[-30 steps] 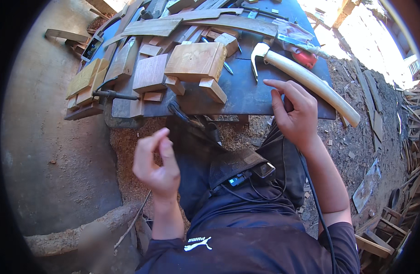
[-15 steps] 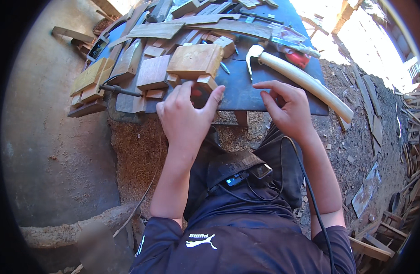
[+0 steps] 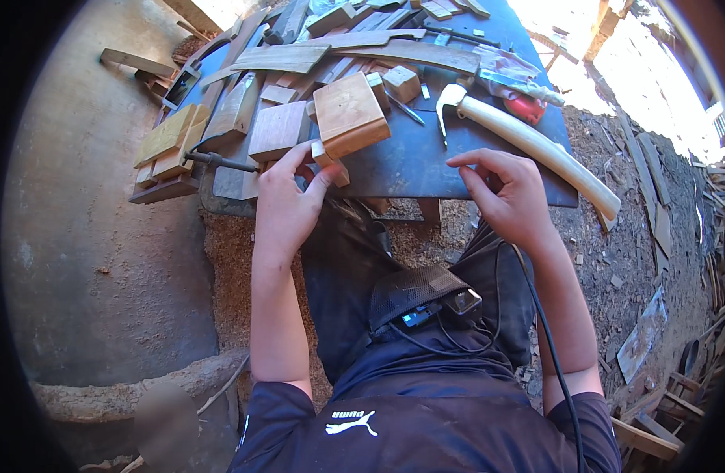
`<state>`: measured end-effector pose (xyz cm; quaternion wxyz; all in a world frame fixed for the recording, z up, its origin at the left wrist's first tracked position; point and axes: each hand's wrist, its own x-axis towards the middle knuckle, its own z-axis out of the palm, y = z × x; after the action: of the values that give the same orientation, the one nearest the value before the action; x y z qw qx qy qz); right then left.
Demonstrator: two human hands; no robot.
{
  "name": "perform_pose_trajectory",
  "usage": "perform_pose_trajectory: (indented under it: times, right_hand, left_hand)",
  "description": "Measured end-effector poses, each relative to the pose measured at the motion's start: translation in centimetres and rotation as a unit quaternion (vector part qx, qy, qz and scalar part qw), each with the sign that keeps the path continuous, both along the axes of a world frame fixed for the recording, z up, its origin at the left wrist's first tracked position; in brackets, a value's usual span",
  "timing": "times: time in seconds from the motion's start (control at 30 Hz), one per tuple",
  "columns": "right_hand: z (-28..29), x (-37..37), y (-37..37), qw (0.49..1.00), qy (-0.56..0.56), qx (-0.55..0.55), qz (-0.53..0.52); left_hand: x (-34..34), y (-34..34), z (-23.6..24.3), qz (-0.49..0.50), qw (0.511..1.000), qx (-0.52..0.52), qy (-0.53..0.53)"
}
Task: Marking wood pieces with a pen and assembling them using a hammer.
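At the near edge of the blue table, my left hand [image 3: 288, 206] has its thumb and fingers closed on a small wooden foot at the near side of a wooden block [image 3: 351, 114]. The block is tilted, with its broad upper face and its near side showing. My right hand [image 3: 506, 191] is above the table edge, index finger stretched out, thumb apart from it and the other fingers curled. I see nothing in it, though its palm is hidden. Beyond that hand lies a claw hammer [image 3: 536, 146] with a pale wooden handle, its metal head toward the block.
Wood offcuts [image 3: 280, 59] cover the table's far and left parts. A clamp [image 3: 221, 160] sits at the left edge, beside stacked yellowish blocks [image 3: 165, 135]. A pen-like tool [image 3: 406, 109] lies behind the block. A red object [image 3: 526, 109] is near the hammer. A cable [image 3: 536, 299] crosses my right forearm.
The wooden block has turned and tilted in my left hand, which has shifted slightly left. My right hand keeps nearly the same pose. The whole view has shifted a little.
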<state>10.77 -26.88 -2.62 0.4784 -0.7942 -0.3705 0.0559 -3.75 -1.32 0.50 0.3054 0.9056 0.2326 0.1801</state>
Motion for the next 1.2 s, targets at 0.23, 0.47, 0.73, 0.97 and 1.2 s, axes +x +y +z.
perform_pose_trajectory:
  times: [0.23,0.47,0.73,0.97,1.2]
  right_hand:
    - [-0.4,0.1,0.5,0.999,-0.031,0.033,0.013]
    - [0.9,0.3,0.3,0.998,0.04,-0.029,0.036]
    - [1.1,0.3,0.1,0.992,0.105,-0.05,0.058]
    - [1.4,1.0,-0.8,0.989,0.136,-0.035,0.042]
    - [6.9,5.7,4.5,0.987,-0.153,-0.028,0.046]
  left_hand:
    - [-2.2,-0.7,-1.5,0.061,0.993,0.043,-0.092]
    - [-8.3,0.5,0.0,0.145,0.988,0.057,-0.023]
    - [-9.2,1.2,-3.0,0.196,0.977,0.054,-0.061]
    - [-3.2,2.1,-2.3,0.13,0.985,0.101,-0.054]
    - [-2.4,2.5,-6.3,0.058,0.976,0.165,-0.13]
